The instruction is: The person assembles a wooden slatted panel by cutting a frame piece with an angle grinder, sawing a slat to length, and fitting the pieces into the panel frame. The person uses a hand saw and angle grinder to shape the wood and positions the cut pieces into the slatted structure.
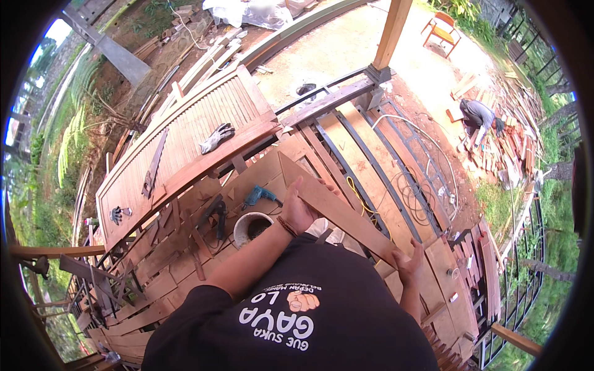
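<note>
At far left a dark glove (117,214) lies on a slatted wooden panel (204,111); a handsaw (154,164) rests farther along it, and a pale glove (216,138) lies near its right end; below the panel, a black power tool (215,216) sits among wood offcuts, just beside a round, pale-rimmed bucket (238,230); the bucket's inside is dark, and I cannot tell what it holds; a blue drill (260,195) lies just beyond it; the left hand (298,207) is closed around the upper end of a long board (352,220), which slants across in front of the torso; the right hand (408,263) is curled about its lower end.
</note>
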{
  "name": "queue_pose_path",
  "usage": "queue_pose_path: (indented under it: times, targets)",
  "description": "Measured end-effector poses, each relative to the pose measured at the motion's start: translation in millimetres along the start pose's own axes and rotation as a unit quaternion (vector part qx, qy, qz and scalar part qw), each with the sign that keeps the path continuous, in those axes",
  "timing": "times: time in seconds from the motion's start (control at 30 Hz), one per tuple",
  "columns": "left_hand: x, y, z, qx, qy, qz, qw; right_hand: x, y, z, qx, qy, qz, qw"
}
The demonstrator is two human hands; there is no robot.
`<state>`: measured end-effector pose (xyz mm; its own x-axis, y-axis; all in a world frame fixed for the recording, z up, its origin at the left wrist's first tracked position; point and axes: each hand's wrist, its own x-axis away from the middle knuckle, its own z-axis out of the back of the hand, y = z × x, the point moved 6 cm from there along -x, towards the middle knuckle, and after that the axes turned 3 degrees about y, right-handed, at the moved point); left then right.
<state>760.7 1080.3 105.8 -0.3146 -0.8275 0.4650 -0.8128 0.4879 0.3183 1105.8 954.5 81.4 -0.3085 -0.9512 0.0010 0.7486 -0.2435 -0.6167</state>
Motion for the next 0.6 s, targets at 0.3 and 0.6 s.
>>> queue_pose_path:
  times: [0.3,0.6]
  targets:
    - [-33.8,55.4,30.9,0.047,0.041,-0.126,0.990,-114.8,-98.8,-81.4,0.015,-0.328,0.150,0.932]
    - [-84.5,116.4,106.1,0.031,0.189,-0.130,0.973,-205.2,-114.3,-117.8,0.063,-0.529,0.028,0.846]
